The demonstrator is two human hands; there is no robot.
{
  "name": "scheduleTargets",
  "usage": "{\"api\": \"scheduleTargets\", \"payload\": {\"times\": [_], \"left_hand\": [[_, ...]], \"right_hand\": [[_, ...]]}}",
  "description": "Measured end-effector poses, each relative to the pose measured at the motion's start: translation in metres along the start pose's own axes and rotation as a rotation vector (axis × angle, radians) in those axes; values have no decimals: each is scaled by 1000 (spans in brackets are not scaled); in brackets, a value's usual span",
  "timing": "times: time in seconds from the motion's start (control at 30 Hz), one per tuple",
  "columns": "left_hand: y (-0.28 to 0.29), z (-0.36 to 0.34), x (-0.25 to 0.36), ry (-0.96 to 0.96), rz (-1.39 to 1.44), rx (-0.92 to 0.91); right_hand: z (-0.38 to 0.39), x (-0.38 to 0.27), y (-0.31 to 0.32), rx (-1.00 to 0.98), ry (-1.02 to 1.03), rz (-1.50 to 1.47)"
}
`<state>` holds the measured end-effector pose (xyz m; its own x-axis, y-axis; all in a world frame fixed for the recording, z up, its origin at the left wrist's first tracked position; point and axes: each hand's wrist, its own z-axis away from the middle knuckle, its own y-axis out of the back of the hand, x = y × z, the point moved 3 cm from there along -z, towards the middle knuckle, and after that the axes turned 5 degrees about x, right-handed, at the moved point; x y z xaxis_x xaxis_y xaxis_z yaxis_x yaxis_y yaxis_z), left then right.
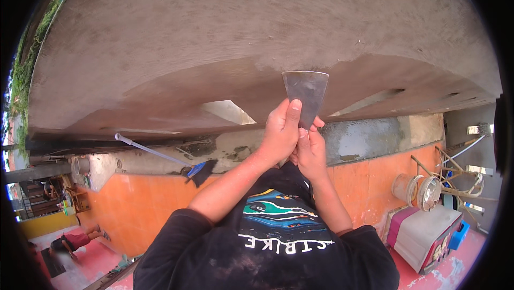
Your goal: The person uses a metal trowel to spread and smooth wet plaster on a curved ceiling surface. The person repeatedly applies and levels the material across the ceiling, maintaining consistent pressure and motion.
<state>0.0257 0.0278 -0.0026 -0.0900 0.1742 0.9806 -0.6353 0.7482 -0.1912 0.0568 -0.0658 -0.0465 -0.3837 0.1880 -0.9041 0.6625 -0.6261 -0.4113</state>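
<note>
Both my hands are closed on a putty knife [306,91] with a wide grey metal blade. Its flared edge points away from me, toward a grey plastered wall [214,28]; whether it touches cannot be told. My left hand [282,129] grips it from the left, with the thumb lying along the blade. Just lower and to the right, my right hand [310,151] holds it with the thumb near the blade's narrow end. The handle is hidden by my hands and body. A darker, damp-looking band [203,84] runs across the wall in front of me.
Pale slot openings [230,112] cut the wall's lower part. A broom [160,154] with dark bristles lies to the left. On the right are buckets [428,191], poles [455,169] and a pale box-shaped object [423,231]. Another person [75,241] is at the far left.
</note>
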Motion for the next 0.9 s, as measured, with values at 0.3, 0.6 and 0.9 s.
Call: {"api": "scheduleTargets", "payload": {"times": [0.3, 0.6, 0.9], "left_hand": [[-13, 1, 43, -89, 36, -81], [-11, 8, -18, 77, 96, -34], [-9, 2, -6, -2, 105, 29]], "right_hand": [[-3, -47, -3, -132, 90, -56], [14, 0, 29, -10, -98, 6], [1, -10, 15, 86, -151, 115]]}}
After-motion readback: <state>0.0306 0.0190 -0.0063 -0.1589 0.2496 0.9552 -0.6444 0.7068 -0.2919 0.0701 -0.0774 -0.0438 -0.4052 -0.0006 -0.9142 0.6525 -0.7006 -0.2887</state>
